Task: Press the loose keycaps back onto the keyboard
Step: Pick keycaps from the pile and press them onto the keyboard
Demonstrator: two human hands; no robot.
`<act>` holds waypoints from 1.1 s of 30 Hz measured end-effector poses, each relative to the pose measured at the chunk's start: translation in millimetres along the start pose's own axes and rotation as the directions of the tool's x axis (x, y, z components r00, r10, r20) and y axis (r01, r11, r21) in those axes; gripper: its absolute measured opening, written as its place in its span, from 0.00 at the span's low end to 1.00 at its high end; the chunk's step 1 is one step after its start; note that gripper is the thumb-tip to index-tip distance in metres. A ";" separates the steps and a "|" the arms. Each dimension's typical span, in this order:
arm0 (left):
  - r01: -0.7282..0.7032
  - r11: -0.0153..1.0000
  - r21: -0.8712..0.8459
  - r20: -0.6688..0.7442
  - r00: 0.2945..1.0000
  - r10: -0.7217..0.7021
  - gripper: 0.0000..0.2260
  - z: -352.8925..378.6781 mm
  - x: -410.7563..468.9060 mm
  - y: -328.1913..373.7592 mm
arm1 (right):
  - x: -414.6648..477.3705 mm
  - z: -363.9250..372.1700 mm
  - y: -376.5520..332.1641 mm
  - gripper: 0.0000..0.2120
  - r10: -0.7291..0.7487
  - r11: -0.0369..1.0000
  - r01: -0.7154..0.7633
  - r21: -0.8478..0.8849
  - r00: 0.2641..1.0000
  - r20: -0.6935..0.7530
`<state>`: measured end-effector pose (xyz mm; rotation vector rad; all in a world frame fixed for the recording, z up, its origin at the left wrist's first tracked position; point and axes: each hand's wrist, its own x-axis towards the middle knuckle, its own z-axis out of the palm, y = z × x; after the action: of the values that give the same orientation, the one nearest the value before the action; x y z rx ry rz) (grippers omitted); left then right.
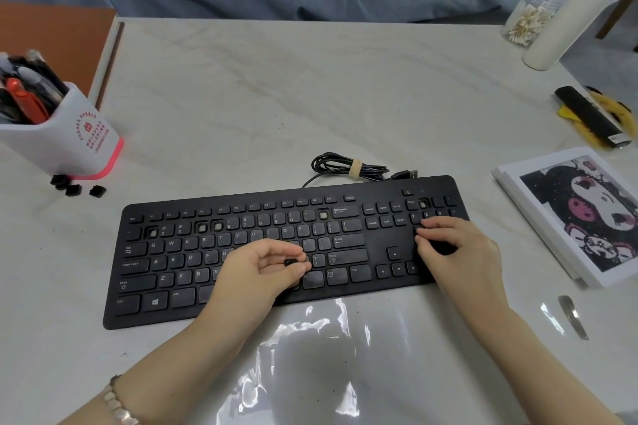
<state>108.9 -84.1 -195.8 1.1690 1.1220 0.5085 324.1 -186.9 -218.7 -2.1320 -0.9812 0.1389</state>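
A black keyboard [193,272] lies across the middle of the table. Several of its sockets stand bare, showing pale stems: one near the 2 key [153,233], two in the number row [210,227], one left of Backspace [323,215] and one on the numpad [423,204]. My left hand [262,269] hovers over the lower middle keys and pinches a small black keycap [291,261] between thumb and fingers. My right hand [452,245] rests on the numpad with fingers curled down onto the keys. Three loose black keycaps [74,185] sit on the table at the left.
A white pen holder [65,138] stands at the left, next to the loose keycaps. The coiled keyboard cable [348,167] lies behind the keyboard. A picture pad [583,217], a black-and-yellow object [593,117], a white bottle [566,21] and a cotton swab jar [528,15] occupy the right. A metal tool [573,316] lies near me.
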 end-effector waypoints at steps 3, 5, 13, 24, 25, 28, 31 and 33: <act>-0.012 1.000 0.020 -0.005 1.000 0.012 0.07 -1.1 0.4 -0.3 | 0.7 1.6 4.3 0.06 -0.159 0.981 0.156 -0.113 0.987 -0.019; -0.021 0.999 0.041 -0.016 1.000 0.022 0.07 -1.0 -0.4 0.4 | -2.1 1.9 10.1 0.05 -0.311 0.930 0.302 -0.209 0.950 -0.014; -0.154 0.987 -0.039 0.022 0.988 0.155 0.13 3.3 -2.3 5.1 | -20.9 8.6 16.9 0.15 -0.421 0.841 0.382 -0.383 0.907 -0.020; -0.419 0.908 -0.005 0.030 0.907 0.419 0.18 5.6 -9.5 14.5 | -18.1 10.9 -0.5 0.12 -0.260 0.912 0.244 -0.330 0.966 -0.006; -0.416 0.909 0.006 0.033 0.909 0.416 0.19 4.9 -9.4 15.0 | -18.7 10.9 -7.2 0.10 -0.213 0.945 0.205 -0.255 0.977 -0.006; -0.395 0.917 0.061 0.030 0.919 0.394 0.20 3.3 -8.7 14.6 | -27.2 9.0 -44.7 0.07 0.018 0.978 -0.053 0.199 0.984 0.175; -0.353 0.925 0.144 0.041 0.936 0.351 0.16 3.9 -8.4 14.2 | -34.7 14.8 -74.5 0.10 0.128 0.791 -0.362 0.494 0.886 0.445; -0.356 0.915 0.190 0.073 0.935 0.348 0.14 4.7 -8.5 13.5 | -36.0 18.6 -84.6 0.09 0.134 0.731 -0.435 0.526 0.847 0.514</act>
<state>112.5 -88.3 -180.1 1.5662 0.9467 0.6571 240.8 -166.0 -181.1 -1.6142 -0.6805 1.0217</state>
